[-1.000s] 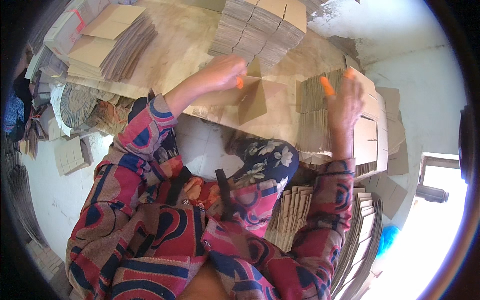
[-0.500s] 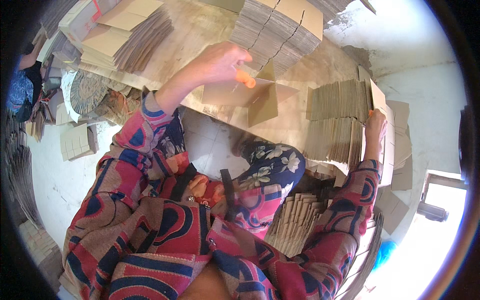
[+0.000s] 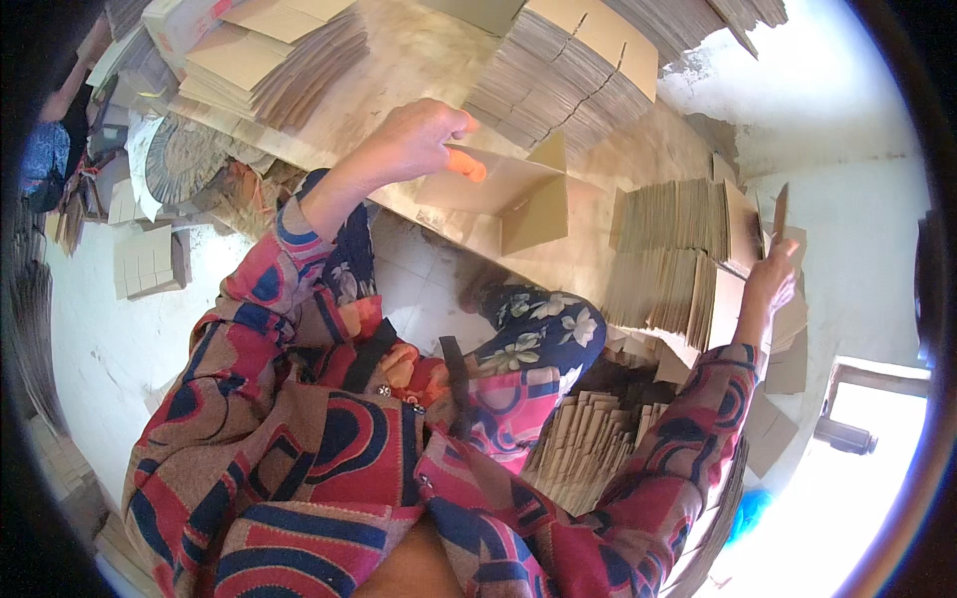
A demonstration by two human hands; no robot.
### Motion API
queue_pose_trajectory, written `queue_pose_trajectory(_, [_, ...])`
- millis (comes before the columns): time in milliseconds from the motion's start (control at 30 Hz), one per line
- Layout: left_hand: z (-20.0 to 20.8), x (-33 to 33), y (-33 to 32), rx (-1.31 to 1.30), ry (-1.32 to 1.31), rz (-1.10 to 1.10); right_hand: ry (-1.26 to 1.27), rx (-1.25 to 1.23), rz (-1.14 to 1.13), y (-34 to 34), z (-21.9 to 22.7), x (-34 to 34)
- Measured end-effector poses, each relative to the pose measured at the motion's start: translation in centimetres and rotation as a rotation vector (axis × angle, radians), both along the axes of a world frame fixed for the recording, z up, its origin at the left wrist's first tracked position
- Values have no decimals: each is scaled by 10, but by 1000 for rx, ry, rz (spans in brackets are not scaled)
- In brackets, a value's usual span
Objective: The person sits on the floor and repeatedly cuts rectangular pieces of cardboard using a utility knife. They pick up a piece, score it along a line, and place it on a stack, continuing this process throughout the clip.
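Note:
My left hand, with orange covers on its fingertips, is closed on the upper edge of a cardboard divider above the table. Its brown panels cross one another, standing upright. Away to the right, my right hand is closed round the lower end of a thin cardboard strip, seen nearly edge-on. Just left of that hand stand tightly packed rows of upright cardboard pieces. My right fingers are partly blurred.
A tall stack of slotted cardboard sheets sits at the table's back, with another stack at the far left. The wooden table runs across in front of me. More slotted cardboard lies by my right leg. Another person's arm shows at far left.
My right hand has moved away from the packed rows, rightward and slightly down, and now a cardboard strip shows in it. My left hand and the divider have shifted slightly left.

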State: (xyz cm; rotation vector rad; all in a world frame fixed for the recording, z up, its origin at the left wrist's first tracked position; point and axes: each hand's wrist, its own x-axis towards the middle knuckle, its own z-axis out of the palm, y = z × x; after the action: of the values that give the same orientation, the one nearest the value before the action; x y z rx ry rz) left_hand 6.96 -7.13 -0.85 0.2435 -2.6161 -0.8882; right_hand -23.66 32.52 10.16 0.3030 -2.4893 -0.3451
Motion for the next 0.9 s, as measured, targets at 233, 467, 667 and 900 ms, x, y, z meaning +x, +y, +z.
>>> queue_pose_trajectory(233, [-12,-6,8,18,-51,-56,141,20,269,-70,47,88])
queue_pose_trajectory(467, [-23,-11,10,34,-52,-54,-653,-964,766,-135,65,185])
queue_pose_trajectory(667, [-18,-11,14,5,-3,-67,-1002,-1131,681,-155,43,195])
queue_pose_trajectory(900, [-17,-11,12,11,0,-81,-1049,-943,754,-168,21,186])
